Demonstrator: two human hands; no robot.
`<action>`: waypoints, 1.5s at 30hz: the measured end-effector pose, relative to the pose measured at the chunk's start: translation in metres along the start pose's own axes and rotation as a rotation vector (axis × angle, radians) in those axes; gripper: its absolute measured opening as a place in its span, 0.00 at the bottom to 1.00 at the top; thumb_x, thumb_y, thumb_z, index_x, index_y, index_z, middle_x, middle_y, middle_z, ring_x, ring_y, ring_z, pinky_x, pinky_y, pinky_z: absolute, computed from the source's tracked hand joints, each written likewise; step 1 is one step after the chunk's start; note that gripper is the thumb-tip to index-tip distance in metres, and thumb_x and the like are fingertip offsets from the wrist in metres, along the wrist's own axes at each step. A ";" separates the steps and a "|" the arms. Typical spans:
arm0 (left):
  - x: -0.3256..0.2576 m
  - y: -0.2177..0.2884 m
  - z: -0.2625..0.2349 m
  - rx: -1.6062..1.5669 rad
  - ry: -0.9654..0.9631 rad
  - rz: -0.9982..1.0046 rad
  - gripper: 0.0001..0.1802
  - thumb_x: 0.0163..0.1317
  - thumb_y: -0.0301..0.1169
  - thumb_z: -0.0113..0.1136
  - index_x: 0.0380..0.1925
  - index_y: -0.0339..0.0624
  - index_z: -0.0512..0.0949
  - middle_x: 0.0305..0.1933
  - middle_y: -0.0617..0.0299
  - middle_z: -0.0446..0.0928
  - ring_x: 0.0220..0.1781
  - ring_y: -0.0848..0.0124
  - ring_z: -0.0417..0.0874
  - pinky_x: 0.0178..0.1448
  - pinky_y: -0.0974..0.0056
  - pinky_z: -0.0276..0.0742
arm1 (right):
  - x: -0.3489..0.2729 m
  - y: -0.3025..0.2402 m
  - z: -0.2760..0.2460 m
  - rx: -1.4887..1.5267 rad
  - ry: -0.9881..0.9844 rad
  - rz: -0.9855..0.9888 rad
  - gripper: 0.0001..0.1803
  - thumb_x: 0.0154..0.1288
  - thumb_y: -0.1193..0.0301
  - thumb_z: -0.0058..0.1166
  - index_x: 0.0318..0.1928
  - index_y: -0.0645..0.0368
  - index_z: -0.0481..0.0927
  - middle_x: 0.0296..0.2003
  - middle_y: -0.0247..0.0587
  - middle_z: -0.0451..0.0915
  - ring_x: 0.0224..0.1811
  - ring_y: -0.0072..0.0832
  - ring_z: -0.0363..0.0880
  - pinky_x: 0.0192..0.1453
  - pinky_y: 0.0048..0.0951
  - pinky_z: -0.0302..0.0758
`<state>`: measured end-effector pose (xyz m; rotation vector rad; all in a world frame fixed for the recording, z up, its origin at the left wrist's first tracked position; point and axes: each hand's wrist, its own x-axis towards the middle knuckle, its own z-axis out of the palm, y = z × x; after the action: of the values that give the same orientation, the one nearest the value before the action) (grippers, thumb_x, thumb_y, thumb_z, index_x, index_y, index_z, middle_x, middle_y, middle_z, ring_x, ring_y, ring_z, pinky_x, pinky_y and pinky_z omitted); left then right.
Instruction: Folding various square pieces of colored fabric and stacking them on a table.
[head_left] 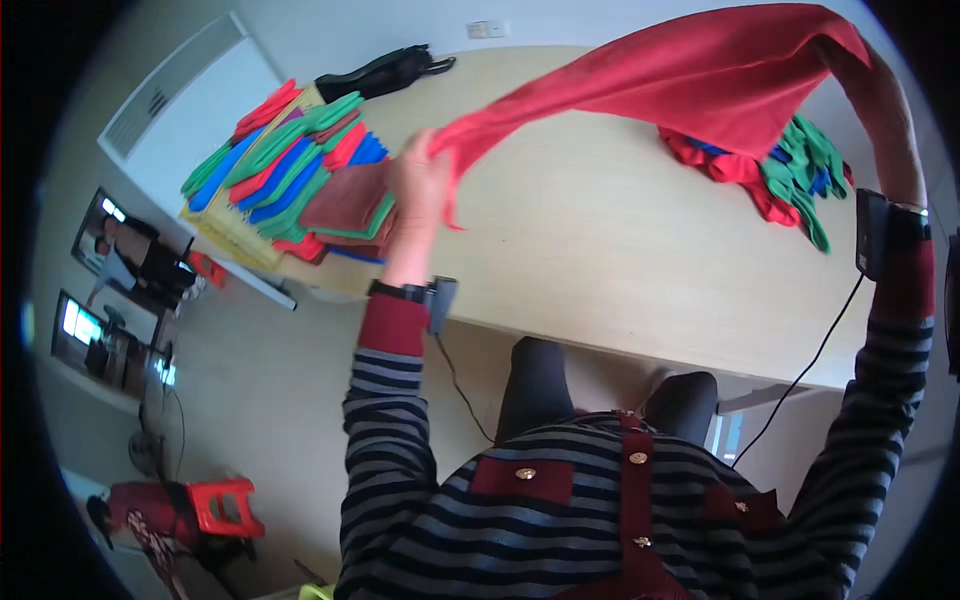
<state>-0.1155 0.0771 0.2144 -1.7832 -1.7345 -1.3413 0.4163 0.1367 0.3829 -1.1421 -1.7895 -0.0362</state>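
Note:
A red cloth is stretched above the table, spanning from one of my hands to the other, its middle part sagging. My left hand pinches one end, with a short corner dangling below the fingers. Raised at the far right, my right hand grips the other end; the cloth hides most of its fingers. Close to my left hand lies a pile of folded cloths in red, green, blue and brown. Under the stretched cloth, a loose heap of crumpled green, red and blue cloths rests on the table.
The pale wooden table has its near edge before my knees. A black bag-like object lies at its back left. Cables hang from devices at both my wrists. On the left are a red stool and other people.

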 end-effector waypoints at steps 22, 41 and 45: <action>-0.115 -0.078 0.032 -0.389 -1.030 -0.338 0.13 0.58 0.35 0.68 0.39 0.39 0.83 0.31 0.59 0.83 0.37 0.67 0.85 0.44 0.62 0.78 | -0.405 0.119 -0.028 1.106 -0.099 1.099 0.25 0.76 0.61 0.50 0.64 0.65 0.73 0.60 0.45 0.78 0.63 0.31 0.76 0.69 0.39 0.74; -0.216 -0.025 0.016 0.116 -0.466 -0.582 0.18 0.56 0.44 0.70 0.30 0.38 0.82 0.32 0.46 0.83 0.38 0.48 0.85 0.43 0.48 0.79 | -0.456 0.077 -0.024 0.595 -0.214 1.109 0.25 0.72 0.60 0.53 0.66 0.53 0.71 0.48 0.34 0.83 0.46 0.23 0.82 0.46 0.26 0.76; -0.258 -0.063 0.029 -0.213 -0.314 -0.757 0.16 0.59 0.39 0.69 0.35 0.36 0.80 0.32 0.48 0.83 0.35 0.55 0.86 0.38 0.53 0.82 | -0.470 0.100 -0.013 0.582 -0.252 1.130 0.21 0.74 0.61 0.53 0.62 0.55 0.75 0.44 0.32 0.84 0.40 0.20 0.82 0.40 0.23 0.77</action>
<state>-0.1161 -0.0439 -0.0242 -1.5492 -2.7076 -1.6193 0.5351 -0.1315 0.0021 -1.5696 -0.9971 1.2418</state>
